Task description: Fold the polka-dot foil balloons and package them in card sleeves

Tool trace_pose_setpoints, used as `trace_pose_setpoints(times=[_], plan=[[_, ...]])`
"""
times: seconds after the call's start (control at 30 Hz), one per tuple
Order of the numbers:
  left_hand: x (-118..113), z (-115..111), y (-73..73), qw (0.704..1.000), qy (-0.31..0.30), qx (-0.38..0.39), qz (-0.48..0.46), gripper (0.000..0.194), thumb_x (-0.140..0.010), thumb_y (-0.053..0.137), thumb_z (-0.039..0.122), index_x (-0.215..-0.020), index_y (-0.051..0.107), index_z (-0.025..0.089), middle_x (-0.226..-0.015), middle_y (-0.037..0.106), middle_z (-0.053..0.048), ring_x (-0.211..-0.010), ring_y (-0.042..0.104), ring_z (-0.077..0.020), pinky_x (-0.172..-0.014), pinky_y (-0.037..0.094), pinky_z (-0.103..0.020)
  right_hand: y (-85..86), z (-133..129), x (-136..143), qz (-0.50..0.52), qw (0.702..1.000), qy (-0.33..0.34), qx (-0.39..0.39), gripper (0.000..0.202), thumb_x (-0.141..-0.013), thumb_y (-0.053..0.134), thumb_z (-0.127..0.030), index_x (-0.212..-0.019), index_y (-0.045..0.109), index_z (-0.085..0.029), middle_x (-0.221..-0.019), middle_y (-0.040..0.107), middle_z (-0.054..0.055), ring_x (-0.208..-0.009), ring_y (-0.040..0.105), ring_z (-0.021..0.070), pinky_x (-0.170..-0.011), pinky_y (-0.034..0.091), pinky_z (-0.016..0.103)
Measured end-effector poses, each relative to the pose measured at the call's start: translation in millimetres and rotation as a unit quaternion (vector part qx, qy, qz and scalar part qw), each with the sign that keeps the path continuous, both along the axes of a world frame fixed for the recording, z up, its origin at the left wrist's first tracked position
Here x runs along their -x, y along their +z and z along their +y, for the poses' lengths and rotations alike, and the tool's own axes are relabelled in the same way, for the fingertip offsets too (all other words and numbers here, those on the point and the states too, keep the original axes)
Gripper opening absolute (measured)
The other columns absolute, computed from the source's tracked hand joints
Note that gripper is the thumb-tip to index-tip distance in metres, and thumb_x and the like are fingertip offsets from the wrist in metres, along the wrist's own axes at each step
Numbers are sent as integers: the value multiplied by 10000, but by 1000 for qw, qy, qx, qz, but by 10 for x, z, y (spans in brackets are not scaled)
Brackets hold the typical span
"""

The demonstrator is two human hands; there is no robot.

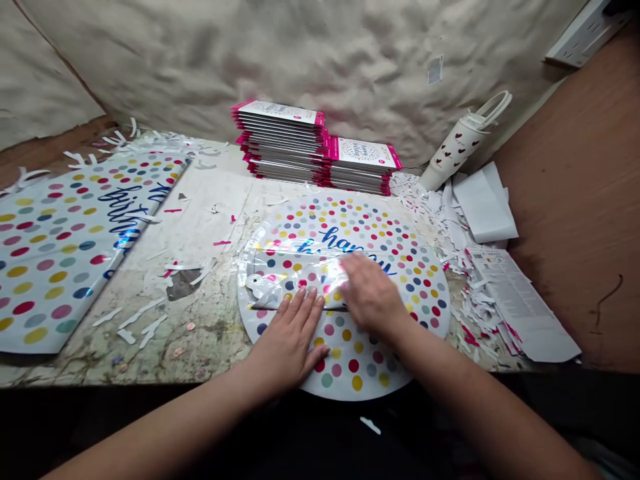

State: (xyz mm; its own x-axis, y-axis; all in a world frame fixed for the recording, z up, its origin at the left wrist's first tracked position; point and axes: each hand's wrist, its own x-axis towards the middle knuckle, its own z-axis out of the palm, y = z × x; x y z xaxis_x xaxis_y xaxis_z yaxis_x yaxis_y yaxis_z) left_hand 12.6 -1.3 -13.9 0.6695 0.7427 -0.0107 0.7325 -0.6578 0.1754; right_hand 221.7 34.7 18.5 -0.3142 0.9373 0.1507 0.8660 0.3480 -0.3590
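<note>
- Head view, and the left hand [291, 339] lies palm down, fingers loosely fanned and gripping nothing visible, its fingertips over the near edge of a clear plastic packet [295, 270].
- The packet sits on the round dotted sheet [425, 283], left of its middle, across the lower part of the blue lettering, and the sheet lies on the counter [213, 190] with its near edge past the counter's edge.
- Here's the right hand [373, 293], blurred, fingers curled down at the packet's right end; whether it pinches the plastic or only presses, I cannot tell.
- Good anchoring on the left! That flat palm looks like the best brake against sliding; light, even weight should do.
- For the right hand, my call is slow strokes outward from the left hand, since bright glints suggest wrinkles or trapped air.
- Watch the left end, where a pale crumpled piece with a round hole shows under the plastic: best smoothed gently, without a sharp crease.
- And mind the paper shreds [475, 313] heaped just right of the sheet; a loose strip under the plastic could spoil the flatness.
</note>
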Motion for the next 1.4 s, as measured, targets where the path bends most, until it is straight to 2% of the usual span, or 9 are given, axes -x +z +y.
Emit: trace_pose_setpoints(times=[0.17, 0.27, 0.4, 0.57, 0.83, 0.97, 1.13, 1.27, 1.4], plan=[[0, -7, 64, 1000, 2, 17, -6, 696, -874, 321, 550, -1403, 286, 100, -1462, 236, -164, -1346, 196, -339, -1067, 223, -492, -116, -102, -41, -129, 987, 3, 93, 839, -826, 336, -640, -1407, 234, -43, -1462, 218, 202, -1349, 203, 329, -1059, 239, 527], [4, 1, 132, 999, -6, 35, -2, 683, -883, 308, 532, -1407, 271, 97, -1465, 220, -159, -1355, 166, -327, -1069, 218, -494, -78, -158, -138, -150, 986, 67, 33, 697, -841, 461, -475, -1394, 286, -89, -1474, 210, 171, -1355, 187, 319, -1067, 245, 509], [-1, 56, 249, 997, -13, 75, 6, 627, -902, 293, 470, -1410, 262, 104, -1465, 230, -136, -1357, 173, -296, -1078, 229, -475, 14, -283, -114, -174, 974, 111, -93, 357, -866, 382, -97, -1182, 546, -121, -1284, 517, 174, -1232, 429, 310, -1037, 272, 555], [-69, 130, 269, 998, 31, 54, -1, 563, -818, 421, 206, -1355, 364, 45, -1417, 335, -172, -1318, 299, -274, -1077, 282, -430, 38, -530, -71, -46, 944, 244, -216, 303, -868, 426, -87, -1113, 572, -188, -1039, 675, 78, -1111, 552, 213, -1094, 244, 493], [43, 149, 188, 985, -144, 75, -64, 607, -848, 456, 153, -1366, 293, 425, -1481, 228, -3, -1338, 222, -332, -1037, 294, -526, -264, -671, -557, 157, 986, -52, -20, 923, -776, 570, -247, -1438, -74, -226, -1511, 99, 102, -1367, 174, 257, -1075, 296, 473], [56, 188, 194, 971, -219, 89, -46, 656, -818, 537, 190, -1342, 281, 490, -1500, 147, 24, -1349, 96, -384, -1031, 228, -601, -221, -603, -576, 68, 981, 138, -115, 873, -796, 558, -173, -1445, -23, -242, -1497, 171, 109, -1368, 154, 264, -1084, 243, 506], [130, 139, 151, 966, -243, 75, -46, 578, -833, 478, 171, -1378, 337, 306, -1463, 281, -70, -1352, 180, -324, -1063, 243, -528, -122, -534, -510, -19, 942, 328, -66, 394, -892, 439, -144, -1264, 481, -266, -1246, 576, 31, -1223, 461, 190, -1077, 274, 446], [192, 74, 215, 974, -159, 72, -143, 381, -872, 383, 169, -1214, 548, 199, -1239, 573, -101, -1190, 482, -244, -1013, 381, -398, -47, -444, -492, 104, 964, 228, 92, 252, -852, 493, -213, -1058, 634, -251, -1056, 685, 27, -1024, 613, 200, -940, 425, 398], [71, 296, 392, 922, 126, 297, -212, 303, -851, 435, 382, -734, 625, 178, -698, 666, -20, -683, 639, -176, -612, 514, -258, 4, -181, -399, 238, 917, -32, 320, 184, -841, 487, -314, -846, 636, -206, -744, 683, 16, -688, 651, 182, -646, 530, 318]])
